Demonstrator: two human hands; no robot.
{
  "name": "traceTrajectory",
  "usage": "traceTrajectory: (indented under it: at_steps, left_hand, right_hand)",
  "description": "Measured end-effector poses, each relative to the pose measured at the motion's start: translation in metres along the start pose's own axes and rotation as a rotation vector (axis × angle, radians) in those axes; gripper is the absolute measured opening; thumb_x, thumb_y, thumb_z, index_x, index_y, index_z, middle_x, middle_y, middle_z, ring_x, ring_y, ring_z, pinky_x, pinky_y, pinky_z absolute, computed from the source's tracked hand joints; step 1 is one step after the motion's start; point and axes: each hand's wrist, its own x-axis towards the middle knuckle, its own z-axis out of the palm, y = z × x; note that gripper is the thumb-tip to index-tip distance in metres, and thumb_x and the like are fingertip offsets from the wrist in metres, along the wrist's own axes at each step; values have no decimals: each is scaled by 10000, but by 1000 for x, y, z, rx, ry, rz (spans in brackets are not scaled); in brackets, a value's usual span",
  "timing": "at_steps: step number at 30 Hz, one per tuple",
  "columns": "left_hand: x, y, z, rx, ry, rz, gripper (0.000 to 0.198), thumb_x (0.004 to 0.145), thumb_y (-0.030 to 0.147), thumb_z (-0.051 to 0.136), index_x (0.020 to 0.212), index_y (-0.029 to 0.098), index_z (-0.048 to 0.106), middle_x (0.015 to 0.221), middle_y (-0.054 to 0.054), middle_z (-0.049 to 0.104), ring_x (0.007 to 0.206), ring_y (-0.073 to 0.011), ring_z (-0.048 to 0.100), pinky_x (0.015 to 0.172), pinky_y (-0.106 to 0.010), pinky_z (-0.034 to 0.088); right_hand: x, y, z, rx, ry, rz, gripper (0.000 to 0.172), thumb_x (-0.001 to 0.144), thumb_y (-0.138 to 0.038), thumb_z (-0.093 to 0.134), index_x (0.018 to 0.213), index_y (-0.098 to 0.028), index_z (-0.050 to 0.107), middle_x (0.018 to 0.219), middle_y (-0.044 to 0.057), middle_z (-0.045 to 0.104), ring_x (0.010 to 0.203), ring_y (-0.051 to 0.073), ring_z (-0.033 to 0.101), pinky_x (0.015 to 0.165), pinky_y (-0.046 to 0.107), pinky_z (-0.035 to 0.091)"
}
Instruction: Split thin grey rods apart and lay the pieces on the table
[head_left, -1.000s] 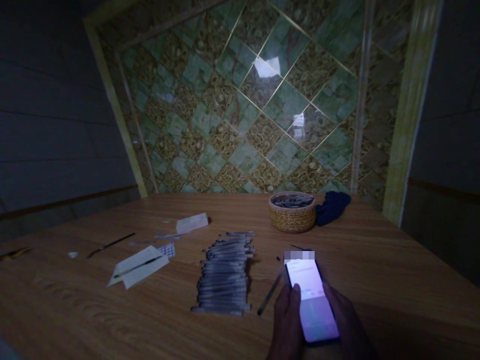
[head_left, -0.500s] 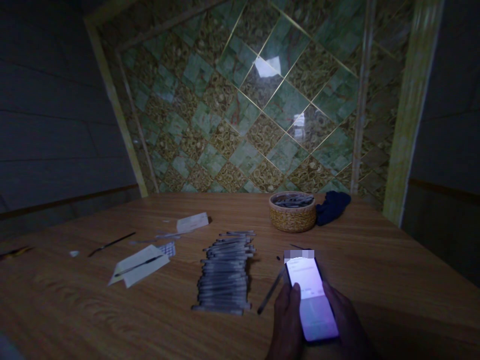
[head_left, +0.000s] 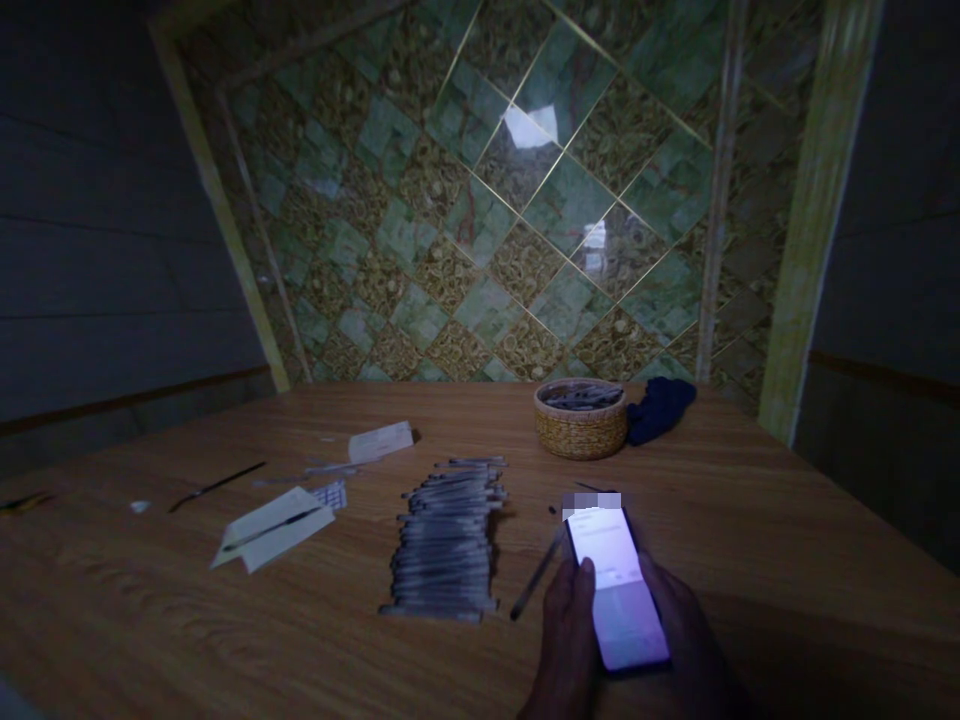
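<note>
A lit smartphone (head_left: 616, 585) is held above the near right of the table, its screen facing me. My left hand (head_left: 564, 630) is closed along its left edge, the thumb over the side of the screen. My right hand (head_left: 686, 625), dark and partly in shadow, grips the opposite edge. Just left of the phone, a single pen (head_left: 536, 575) lies slanted on the wood. Beyond that is a long row of pens (head_left: 442, 550), laid side by side in a stack.
Behind the phone stands a woven basket (head_left: 580, 435) with pens in it, beside a dark blue cloth (head_left: 661, 410). Folded paper (head_left: 259, 550) bearing a pen lies left on the wooden table (head_left: 315, 650). Farther back are a white paper box (head_left: 381, 441) and a thin dark stick (head_left: 217, 487).
The whole view has shifted slightly, so things sit a little farther left and higher. Both hands keep their hold on the phone.
</note>
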Motion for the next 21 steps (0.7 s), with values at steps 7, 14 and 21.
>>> traceTrajectory:
  at_steps: [7, 14, 21]
  left_hand:
    - [3, -2, 1, -5, -2, 22, 495, 745, 486, 562, 1054, 104, 625, 1038, -131, 667, 941, -272, 604, 815, -355, 460]
    - [2, -2, 1, -42, -25, 35, 422, 780, 372, 538, 1112, 117, 593, 1110, -116, 643, 988, -257, 591, 853, -349, 442]
    - [2, 3, 2, -44, -20, 79, 409, 767, 420, 540, 1029, 120, 635, 1070, -116, 659, 1034, -264, 565, 902, -353, 408]
  right_hand:
    - [6, 9, -5, 64, -120, -28, 522, 690, -588, 612, 910, -117, 641, 890, 101, 706, 893, 287, 632, 766, 346, 483]
    - [4, 7, -5, 25, -81, -61, 501, 745, -545, 580, 958, -95, 634, 868, 100, 706, 908, 263, 626, 762, 312, 477]
    - [17, 21, -11, 13, -111, -38, 523, 755, -565, 550, 1000, -111, 632, 933, 108, 697, 807, 265, 645, 758, 353, 473]
